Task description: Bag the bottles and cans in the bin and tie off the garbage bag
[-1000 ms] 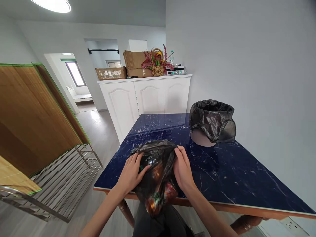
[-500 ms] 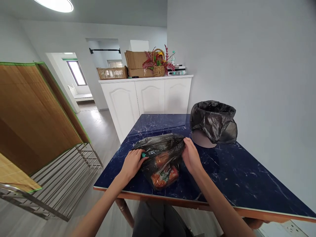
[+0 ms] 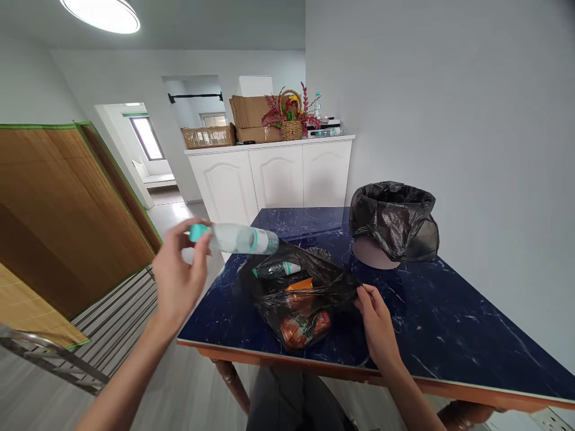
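My left hand (image 3: pixel 182 269) grips a clear plastic bottle (image 3: pixel 236 237) by its teal cap. The bottle lies nearly level in the air, its base pointing right, just above a thin black plastic bag (image 3: pixel 269 299). My right hand (image 3: pixel 376 320) pinches the right edge of that bag and pulls it taut. Inside the bag lie another bottle (image 3: pixel 274 270) with a teal cap, an orange package (image 3: pixel 300 292) and a red-and-orange food package (image 3: pixel 305 329) showing through the film. The bag rests on a dark blue marbled table (image 3: pixel 444 341).
A bin lined with a black bag (image 3: pixel 393 221) stands at the table's right back, against the wall. Behind the table is a white cabinet (image 3: pixel 281 176) carrying cardboard boxes (image 3: pixel 209 136) and a flower basket (image 3: pixel 291 129). A metal rack (image 3: pixel 121 317) stands at left.
My left hand has lifted a bottle out of the bag, up and to the left. My right hand has moved right and down, stretching the bag's edge along with it.
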Motion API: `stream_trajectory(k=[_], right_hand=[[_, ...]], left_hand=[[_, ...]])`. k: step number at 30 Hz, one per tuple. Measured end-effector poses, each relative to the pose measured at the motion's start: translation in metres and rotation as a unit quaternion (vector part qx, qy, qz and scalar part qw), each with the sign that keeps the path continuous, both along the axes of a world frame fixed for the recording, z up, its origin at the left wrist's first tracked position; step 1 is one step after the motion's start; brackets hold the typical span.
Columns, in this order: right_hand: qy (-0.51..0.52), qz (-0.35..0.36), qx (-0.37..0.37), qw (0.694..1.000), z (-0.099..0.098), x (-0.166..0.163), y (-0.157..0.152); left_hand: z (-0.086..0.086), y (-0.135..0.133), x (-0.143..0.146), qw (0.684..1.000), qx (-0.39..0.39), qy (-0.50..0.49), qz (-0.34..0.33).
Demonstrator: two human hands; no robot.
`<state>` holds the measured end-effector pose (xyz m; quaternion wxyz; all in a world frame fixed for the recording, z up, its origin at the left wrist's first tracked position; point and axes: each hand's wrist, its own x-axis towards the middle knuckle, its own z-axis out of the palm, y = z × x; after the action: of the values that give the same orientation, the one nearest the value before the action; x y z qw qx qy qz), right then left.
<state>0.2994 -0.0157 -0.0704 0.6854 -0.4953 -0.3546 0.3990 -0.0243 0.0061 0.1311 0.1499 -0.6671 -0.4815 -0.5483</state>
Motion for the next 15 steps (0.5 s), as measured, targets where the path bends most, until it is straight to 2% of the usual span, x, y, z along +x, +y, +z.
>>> stream_trajectory(k=[3,6,8,10,15], right_hand=[[-0.033,0.001,-0.032,0.999,-0.006,0.002,-0.011],[-0.066,-0.003,-0.061,0.996,-0.011,0.0,-0.019],[-0.065,-0.008,-0.064,0.996,-0.014,-0.001,-0.022],[-0.062,-0.006,-0.06,0.996,-0.017,-0.002,-0.022],[-0.07,-0.002,-0.036,0.997,-0.022,-0.002,-0.019]], left_hand=[[0.021,0.012,-0.017,0.997,0.07,-0.038,0.023],[0.03,0.044,-0.036,0.994,0.086,-0.041,0.06],[0.027,0.073,-0.046,0.995,0.037,-0.021,0.093],[0.02,0.103,-0.052,0.992,-0.047,0.014,0.113],[-0.008,0.165,-0.049,0.98,-0.162,0.057,0.102]])
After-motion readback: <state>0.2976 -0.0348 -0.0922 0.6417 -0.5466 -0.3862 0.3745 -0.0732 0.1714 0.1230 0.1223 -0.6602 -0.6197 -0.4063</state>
